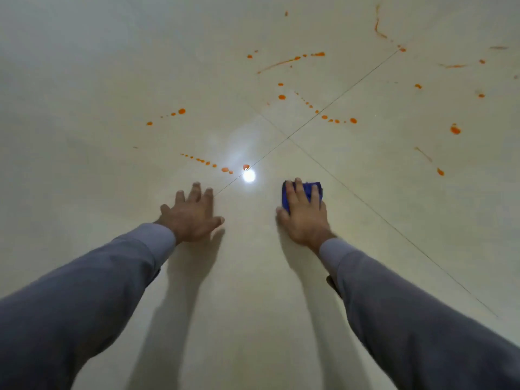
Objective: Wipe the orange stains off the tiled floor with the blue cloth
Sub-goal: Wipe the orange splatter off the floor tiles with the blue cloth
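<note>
My right hand (305, 213) presses flat on a folded blue cloth (286, 196) on the cream tiled floor (253, 277); the cloth shows past my fingertips and beside my thumb. My left hand (191, 213) rests flat on the floor with fingers spread, holding nothing. Orange stains lie beyond both hands: a dotted trail (208, 163) just ahead of my left hand, another row of drops (337, 120) further ahead, a long streak (289, 60) at the back, and scattered blobs (455, 129) to the right.
Thin grout lines (289, 137) cross ahead of my hands and run diagonally right past the cloth. A bright lamp reflection (249, 175) glares on the tile between my hands. Both grey sleeves (394, 305) reach in from the bottom corners.
</note>
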